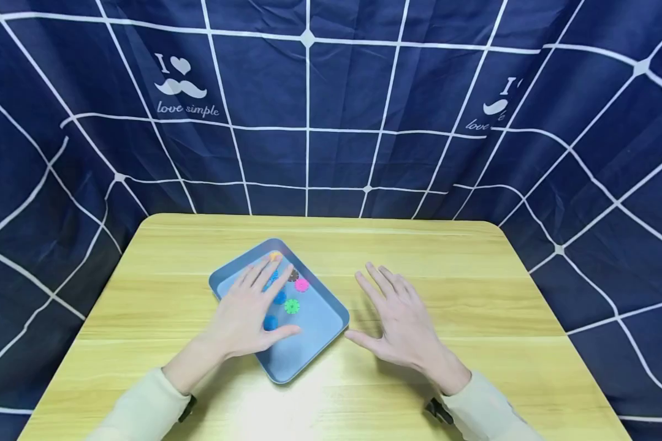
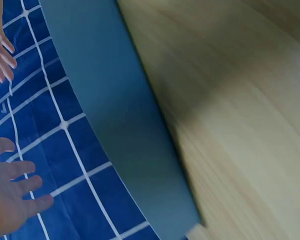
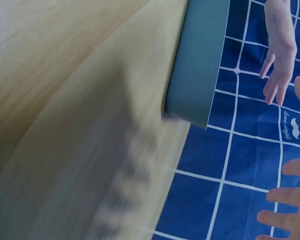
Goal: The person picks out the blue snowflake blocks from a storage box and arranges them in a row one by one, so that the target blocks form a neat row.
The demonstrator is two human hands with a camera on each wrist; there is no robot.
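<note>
A blue-grey rectangular tray lies at an angle on the table, left of the middle. Over it, fingers spread, is my left hand, hiding part of its inside. In the tray lie small round notched discs: a green disc, a pink disc, a dark brown disc, an orange disc and several blue discs. My right hand hovers above the table to the right, fingers extended, thumb near the tray's right corner. Both hands hold nothing. In the left wrist view the tray's side wall stands close.
The light wood table has rounded far corners. Dark blue cloth with a white grid hangs behind it and along both sides. A small black device sits under the right cuff.
</note>
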